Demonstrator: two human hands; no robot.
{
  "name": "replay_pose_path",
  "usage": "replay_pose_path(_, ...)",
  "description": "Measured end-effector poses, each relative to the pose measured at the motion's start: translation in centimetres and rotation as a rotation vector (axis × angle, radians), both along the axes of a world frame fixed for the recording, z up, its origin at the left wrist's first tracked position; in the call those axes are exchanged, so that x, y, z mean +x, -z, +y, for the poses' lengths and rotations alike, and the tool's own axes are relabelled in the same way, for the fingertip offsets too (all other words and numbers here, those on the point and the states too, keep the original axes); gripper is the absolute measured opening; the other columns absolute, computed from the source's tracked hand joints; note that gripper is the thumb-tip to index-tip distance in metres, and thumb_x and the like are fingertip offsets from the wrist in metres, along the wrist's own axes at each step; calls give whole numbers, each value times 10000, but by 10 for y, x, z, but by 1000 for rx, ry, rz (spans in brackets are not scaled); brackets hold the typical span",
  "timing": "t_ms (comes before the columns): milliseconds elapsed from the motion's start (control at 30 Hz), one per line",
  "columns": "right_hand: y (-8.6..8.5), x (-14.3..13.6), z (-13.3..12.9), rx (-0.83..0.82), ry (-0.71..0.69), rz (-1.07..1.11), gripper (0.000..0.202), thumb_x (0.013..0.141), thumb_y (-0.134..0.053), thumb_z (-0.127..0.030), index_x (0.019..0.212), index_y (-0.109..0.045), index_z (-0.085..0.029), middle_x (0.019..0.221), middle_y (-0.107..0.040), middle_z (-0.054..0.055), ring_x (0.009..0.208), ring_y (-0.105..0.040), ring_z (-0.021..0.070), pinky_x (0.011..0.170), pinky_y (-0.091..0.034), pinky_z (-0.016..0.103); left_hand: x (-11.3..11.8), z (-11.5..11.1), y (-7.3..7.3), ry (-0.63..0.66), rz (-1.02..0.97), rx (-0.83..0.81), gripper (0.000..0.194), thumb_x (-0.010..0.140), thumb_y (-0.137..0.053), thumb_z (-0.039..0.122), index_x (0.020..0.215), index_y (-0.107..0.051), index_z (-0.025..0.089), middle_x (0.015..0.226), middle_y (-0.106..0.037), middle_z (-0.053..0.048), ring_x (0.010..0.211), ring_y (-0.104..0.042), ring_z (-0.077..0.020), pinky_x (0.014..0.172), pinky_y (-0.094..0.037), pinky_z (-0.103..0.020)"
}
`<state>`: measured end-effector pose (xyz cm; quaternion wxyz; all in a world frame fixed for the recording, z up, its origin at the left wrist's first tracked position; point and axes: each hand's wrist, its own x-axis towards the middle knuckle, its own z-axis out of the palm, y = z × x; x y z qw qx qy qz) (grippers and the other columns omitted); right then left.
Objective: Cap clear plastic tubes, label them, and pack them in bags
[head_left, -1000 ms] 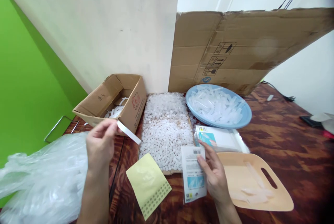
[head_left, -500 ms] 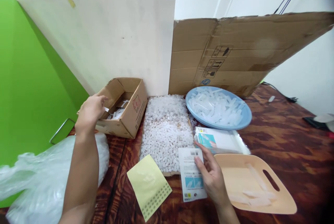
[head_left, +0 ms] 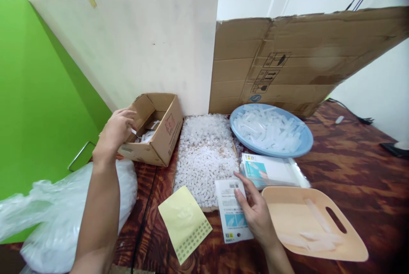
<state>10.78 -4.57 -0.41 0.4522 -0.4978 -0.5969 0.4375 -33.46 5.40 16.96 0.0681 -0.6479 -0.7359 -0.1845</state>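
Observation:
My right hand (head_left: 257,212) holds a flat, printed white packet (head_left: 233,211) with blue pictures and small text, thumb on its face, over the near edge of a tray of small white pieces (head_left: 204,171). My left hand (head_left: 118,131) is over the left side of an open cardboard box (head_left: 166,137), fingers curled together. A small white bit shows by its fingertips; whether it is pinched cannot be told. White pieces (head_left: 147,136) lie inside the box. Left of the packet lies a yellow sheet (head_left: 184,223) with rows of dark green dots.
A blue basin (head_left: 308,144) full of translucent strips stands at the back right. Before it lie stacked printed packets (head_left: 275,171) and a beige board (head_left: 287,223) with several strips. A clear plastic bag (head_left: 64,218) lies left. White and cardboard panels (head_left: 239,61) stand behind.
The view has shifted slightly, so things sit a little further right. My left fingers have bent and moved slightly over the box. The packet in my right hand has tilted and moved a little left.

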Motion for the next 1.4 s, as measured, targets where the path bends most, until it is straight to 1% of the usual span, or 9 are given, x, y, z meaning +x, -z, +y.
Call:
replay_pose_path(200,-2,2,-2,24,-20,-79,460,999,-580,-404,1441,-584,-278,1449,-632,76,1304,-611,301,1095,-510,439,18,-3,-8,-168,141,74,252,837,-475,154,760,-714,134,877,-729,-129,960,-652,-304,910,-456,-441)
replay_pose_path(367,-2,4,0,51,-49,-172,434,1021,-540,-401,1446,-563,-317,1474,-608,58,1353,-570,294,1165,-433,483,18,5,1,-197,110,109,419,992,-377,343,991,-743,137,1270,-654,-231,1275,-532,-417,1077,-340,-640)
replay_pose_path(567,-3,2,-1,21,-73,-166,421,1027,-524,-410,1433,-573,-307,1468,-610,61,1353,-569,288,1175,-421,474,11,9,5,-37,-234,15,619,1068,-205,547,1420,-606,233,1710,-238,-72,1583,-109,-395,1216,17,-724)
replay_pose_path(733,-9,-7,0,38,20,-92,499,1007,-568,-424,1479,-523,-269,1456,-622,92,1313,-606,295,1095,-503,440,56,-31,0,-5,-323,481,460,1059,-413,467,1197,-718,150,1338,-674,-136,1255,-619,-281,1114,-465,-462)
replay_pose_path(833,-15,-22,1,12,198,-40,502,983,-605,-469,1418,-562,-223,1248,-745,128,1103,-724,312,895,-605,412,122,-79,35,144,-645,321,378,1034,-498,455,997,-753,178,967,-769,-74,890,-725,-229,852,-593,-366)
replay_pose_path(933,-25,-43,-2,39,243,-51,393,987,-600,-484,1280,-661,-228,1139,-781,121,1021,-747,317,829,-612,400,189,-119,93,407,-897,-28,387,952,-638,493,1209,-733,220,1209,-748,-131,1177,-683,-316,952,-587,-408)
replay_pose_path(1033,-32,-60,-7,208,-28,-64,350,1024,-546,-437,1302,-695,-287,1321,-710,96,1199,-671,314,1003,-547,439,228,-133,140,445,-1143,-134,661,931,-649,554,1484,-518,218,1479,-582,-169,1370,-556,-330,1119,-486,-466)
replay_pose_path(1233,-29,-64,1,181,12,40,248,1006,-609,-350,1223,-715,-292,1223,-704,79,1107,-661,251,986,-526,390,218,-119,170,130,-1613,-129,582,909,-578,703,1073,-722,163,957,-772,-96,875,-739,-248,787,-594,-326)
replay_pose_path(1400,-31,-54,23,88,-51,95,188,944,-703,-387,1019,-783,-233,947,-749,59,869,-689,225,787,-550,322,202,-111,168,288,-1573,-238,446,864,-718,599,902,-726,154,785,-732,-44,703,-683,-187,644,-549,-257)
